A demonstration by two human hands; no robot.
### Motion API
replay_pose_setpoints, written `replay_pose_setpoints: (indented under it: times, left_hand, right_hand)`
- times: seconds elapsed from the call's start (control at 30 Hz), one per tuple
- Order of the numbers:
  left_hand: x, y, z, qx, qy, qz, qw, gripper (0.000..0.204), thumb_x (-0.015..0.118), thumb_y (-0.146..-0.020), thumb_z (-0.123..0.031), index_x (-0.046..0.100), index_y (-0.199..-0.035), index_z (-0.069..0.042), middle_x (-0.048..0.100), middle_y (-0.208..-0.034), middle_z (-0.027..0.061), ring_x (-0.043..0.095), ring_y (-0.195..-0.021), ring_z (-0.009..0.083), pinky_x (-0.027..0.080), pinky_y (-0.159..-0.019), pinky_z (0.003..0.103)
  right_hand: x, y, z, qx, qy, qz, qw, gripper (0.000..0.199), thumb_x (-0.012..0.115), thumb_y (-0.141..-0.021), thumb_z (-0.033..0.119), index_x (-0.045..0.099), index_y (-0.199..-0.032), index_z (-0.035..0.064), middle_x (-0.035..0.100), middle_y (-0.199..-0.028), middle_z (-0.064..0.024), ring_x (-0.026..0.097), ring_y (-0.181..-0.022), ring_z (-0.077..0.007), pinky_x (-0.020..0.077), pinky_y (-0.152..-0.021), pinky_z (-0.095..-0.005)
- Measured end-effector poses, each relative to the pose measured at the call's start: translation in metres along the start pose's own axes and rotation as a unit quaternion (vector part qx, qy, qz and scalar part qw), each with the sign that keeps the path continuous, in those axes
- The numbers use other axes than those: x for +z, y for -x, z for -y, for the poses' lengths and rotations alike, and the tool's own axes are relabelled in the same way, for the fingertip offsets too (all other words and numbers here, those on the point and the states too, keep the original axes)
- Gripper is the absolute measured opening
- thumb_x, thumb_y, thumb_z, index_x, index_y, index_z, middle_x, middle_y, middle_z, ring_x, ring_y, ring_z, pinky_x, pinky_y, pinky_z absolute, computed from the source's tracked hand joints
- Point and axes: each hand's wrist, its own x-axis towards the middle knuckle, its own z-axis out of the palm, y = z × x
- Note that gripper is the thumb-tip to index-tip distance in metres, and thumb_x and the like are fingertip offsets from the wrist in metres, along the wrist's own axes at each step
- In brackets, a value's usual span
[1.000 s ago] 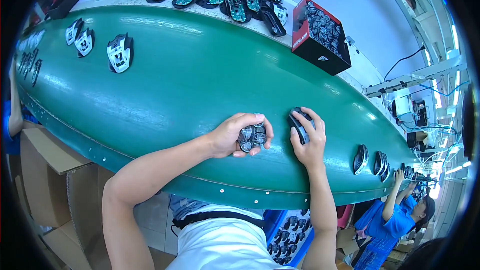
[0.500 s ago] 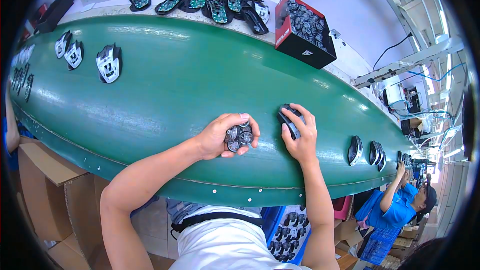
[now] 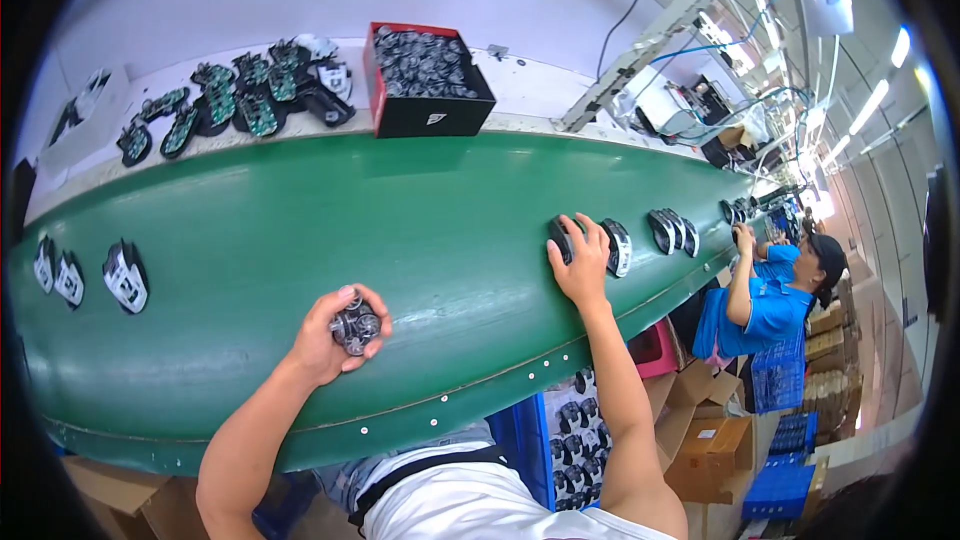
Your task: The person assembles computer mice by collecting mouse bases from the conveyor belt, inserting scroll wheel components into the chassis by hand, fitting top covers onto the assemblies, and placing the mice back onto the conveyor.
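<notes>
My left hand [image 3: 343, 337] is curled, palm up, around a handful of small clear-and-black wheels [image 3: 354, 326], over the near part of the green belt [image 3: 420, 210]. Further right, my right hand [image 3: 583, 265] lies over a dark computer mouse [image 3: 562, 237], its fingers bent across the top and thumb along the near left side. Much of that mouse is hidden under the hand. Close by on its right stands a black-and-white mouse [image 3: 618, 248], with several more mice [image 3: 673, 231] farther along the belt.
At the left lie several white-and-black mouse shells [image 3: 125, 277]. On the white ledge behind the belt are mouse bases with green circuit boards [image 3: 216, 98] and a black-and-red box [image 3: 433, 117] full of similar wheels. A co-worker in blue [image 3: 765, 290] works at the far right.
My view has turned right. My right hand has carried the dark mouse rightward along the belt, up beside the other mice. My left hand still holds the wheels.
</notes>
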Motion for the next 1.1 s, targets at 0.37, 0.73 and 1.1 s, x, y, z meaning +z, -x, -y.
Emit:
replay_pose_setpoints:
  times: [0.37,0.73,1.1]
  left_hand:
    - [0.006,0.0,0.001,-0.011,-0.036,-0.035,0.999,0.041,0.045,-0.097,-0.045,0.06,-0.098,-0.006,0.063,-0.084,0.0157,0.057,-0.057,0.0187,0.039,-0.035,0.024]
    - [-0.002,0.008,0.023,-0.005,-0.003,-0.216,0.976,0.035,0.042,-0.099,-0.036,0.06,-0.118,-0.013,0.064,-0.104,0.0036,0.064,-0.087,0.0151,0.053,-0.061,0.029]
    - [0.024,-0.016,0.012,0.05,0.025,-0.169,0.984,0.026,0.051,-0.1,-0.034,0.057,-0.119,-0.017,0.065,-0.093,0.0012,0.063,-0.065,0.012,0.053,-0.055,0.025]
  right_hand:
    - [-0.04,-0.022,0.165,-0.156,-0.444,0.139,0.871,0.054,0.072,-0.082,0.021,0.056,-0.131,0.0046,0.056,-0.133,-0.0184,0.053,-0.126,-0.0336,0.0428,-0.105,-0.0437]
    - [0.011,-0.007,0.249,-0.308,-0.463,0.091,0.826,0.053,0.07,-0.08,0.019,0.06,-0.131,0.0107,0.06,-0.121,-0.0142,0.058,-0.11,-0.0328,0.0454,-0.096,-0.045]
    - [0.002,-0.006,0.223,-0.241,-0.429,0.133,0.86,0.078,0.071,-0.08,0.035,0.041,-0.145,0.0025,0.043,-0.144,-0.0199,0.04,-0.134,-0.0413,0.0325,-0.111,-0.0506]
